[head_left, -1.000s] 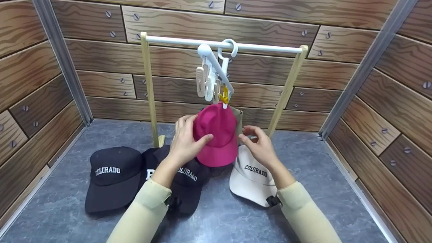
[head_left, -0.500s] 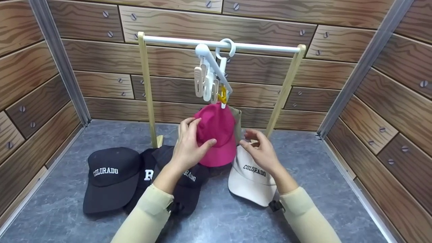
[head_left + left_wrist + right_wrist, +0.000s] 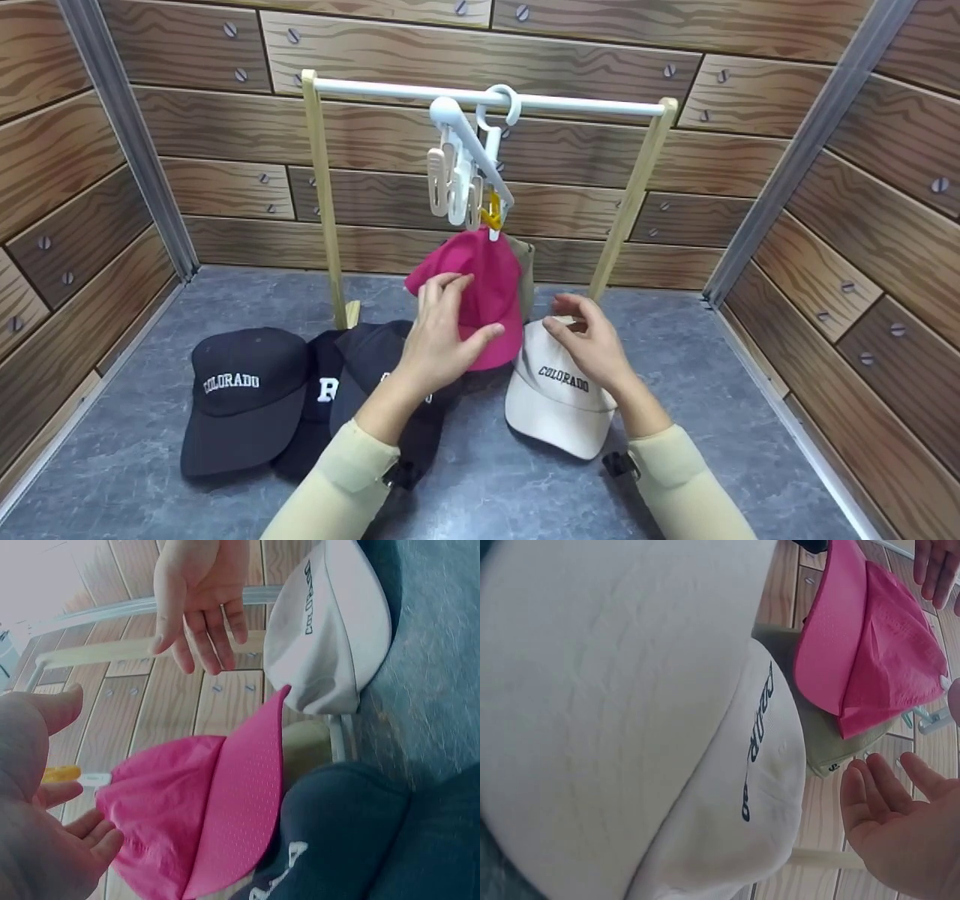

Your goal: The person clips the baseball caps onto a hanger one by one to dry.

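Observation:
A pink baseball cap (image 3: 491, 300) hangs by its crown from a yellow-and-white clip (image 3: 493, 214) on a white clip hanger (image 3: 472, 139). My left hand (image 3: 439, 337) is in front of its left side with loose fingers and thumb spread; the left wrist view shows the fingertips right at the crown. Right of the cap, my right hand (image 3: 592, 345) hovers over the top of a cream cap (image 3: 555, 390) lettered COLORADO. Its fingers are loosely bent and hold nothing. An olive cap (image 3: 840, 739) hangs behind the pink one, mostly hidden.
The hanger hooks over the white bar (image 3: 390, 90) of a wooden-legged rack (image 3: 324, 202). Several dark caps, among them a navy COLORADO cap (image 3: 244, 397), lie overlapping on the grey tabletop (image 3: 495, 487) at left. Wood-patterned walls (image 3: 570, 60) enclose the back and sides.
My left hand has come off the pink cap's left edge, moving right and down across its front. More of that edge shows now. My right hand has shifted slightly right and down.

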### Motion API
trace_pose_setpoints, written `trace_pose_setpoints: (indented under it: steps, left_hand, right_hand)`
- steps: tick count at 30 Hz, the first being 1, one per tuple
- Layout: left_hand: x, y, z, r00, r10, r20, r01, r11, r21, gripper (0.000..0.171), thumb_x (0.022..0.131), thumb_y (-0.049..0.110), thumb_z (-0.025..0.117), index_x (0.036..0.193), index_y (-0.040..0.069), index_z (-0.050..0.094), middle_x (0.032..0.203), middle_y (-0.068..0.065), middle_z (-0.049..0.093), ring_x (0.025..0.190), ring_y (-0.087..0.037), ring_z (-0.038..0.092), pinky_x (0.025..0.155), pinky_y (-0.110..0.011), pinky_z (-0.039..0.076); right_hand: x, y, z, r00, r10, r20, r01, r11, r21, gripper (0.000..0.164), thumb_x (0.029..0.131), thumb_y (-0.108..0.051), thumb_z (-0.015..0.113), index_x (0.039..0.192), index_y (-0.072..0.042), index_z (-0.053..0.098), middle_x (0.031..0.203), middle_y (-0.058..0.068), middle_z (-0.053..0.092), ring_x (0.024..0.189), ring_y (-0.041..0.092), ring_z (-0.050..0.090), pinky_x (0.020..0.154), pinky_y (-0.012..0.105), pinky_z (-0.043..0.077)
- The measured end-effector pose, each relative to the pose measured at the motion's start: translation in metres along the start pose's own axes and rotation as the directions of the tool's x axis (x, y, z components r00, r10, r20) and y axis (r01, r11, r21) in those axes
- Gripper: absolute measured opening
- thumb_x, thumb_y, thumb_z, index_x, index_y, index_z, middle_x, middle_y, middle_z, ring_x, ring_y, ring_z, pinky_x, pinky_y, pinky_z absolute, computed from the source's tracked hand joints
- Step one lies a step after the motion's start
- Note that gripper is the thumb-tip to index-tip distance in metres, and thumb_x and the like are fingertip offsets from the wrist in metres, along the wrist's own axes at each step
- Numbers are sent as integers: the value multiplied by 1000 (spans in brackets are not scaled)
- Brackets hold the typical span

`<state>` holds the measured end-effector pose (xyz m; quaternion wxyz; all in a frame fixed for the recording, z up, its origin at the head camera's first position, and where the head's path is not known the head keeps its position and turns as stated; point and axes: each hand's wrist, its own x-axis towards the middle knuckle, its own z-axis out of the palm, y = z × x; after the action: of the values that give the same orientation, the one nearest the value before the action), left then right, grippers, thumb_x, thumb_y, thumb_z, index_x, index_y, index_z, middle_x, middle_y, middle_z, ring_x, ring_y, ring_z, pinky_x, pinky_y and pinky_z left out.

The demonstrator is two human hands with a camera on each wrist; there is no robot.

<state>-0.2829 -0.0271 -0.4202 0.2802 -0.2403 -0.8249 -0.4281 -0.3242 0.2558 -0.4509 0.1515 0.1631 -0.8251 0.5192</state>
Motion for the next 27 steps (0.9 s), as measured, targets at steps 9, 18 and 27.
trace_pose_setpoints:
  steps: [9,18,27]
  left_hand:
    - [-3,8,17,997,-24,70,24,1000,-11,77,95,35,88,155,-2,56,150,-18,53,140,-33,48,111,-53,52]
    - [-6,14,31,987,-62,151,68,997,-35,76,96,32,88,156,1,55,151,-16,53,141,-32,47,115,-52,51]
    - [-9,19,46,965,-99,243,105,994,-12,77,96,33,88,159,4,54,152,-15,52,144,-31,47,117,-48,51]
  right_hand:
    - [-6,10,-11,1000,24,-2,-24,1000,-16,51,104,-23,82,148,-3,66,139,19,71,131,33,66,106,41,53]
    - [-6,16,-19,998,59,-31,-60,997,-42,52,104,-21,81,147,3,64,140,24,70,131,37,66,106,39,54]
    - [-5,24,-24,998,47,-37,-51,991,-121,52,105,-24,80,146,4,64,136,22,71,129,38,66,107,52,55]
